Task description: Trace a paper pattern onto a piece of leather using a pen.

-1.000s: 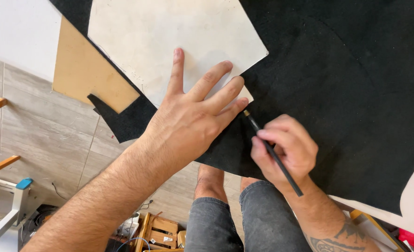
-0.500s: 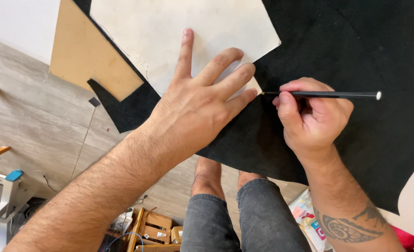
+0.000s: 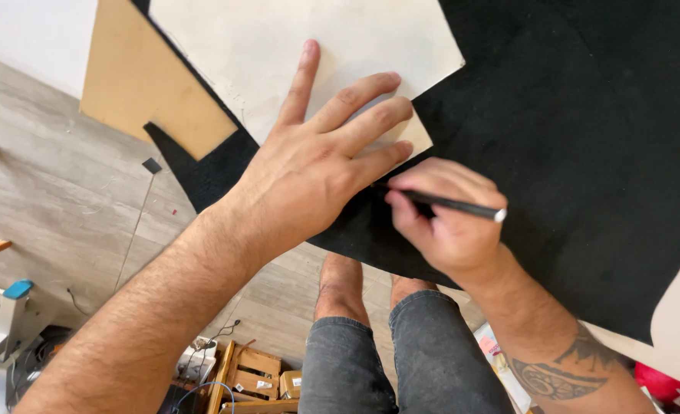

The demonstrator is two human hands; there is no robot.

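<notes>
Head view looks down on the left hand [image 3: 309, 176], spread flat with fingers pressing a cream paper pattern [image 3: 278, 46] onto black fabric [image 3: 585, 153] that covers the surface. Just beside it, the right hand [image 3: 447, 222] has its grip closed around a black pencil [image 3: 451, 204], whose tip meets the fabric at the pattern's lower edge. A tan board [image 3: 136, 84] lies at the upper left.

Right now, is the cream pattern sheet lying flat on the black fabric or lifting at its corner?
Flat. The left hand presses the cream pattern sheet spread on the black fabric; no edge curls up.
</notes>
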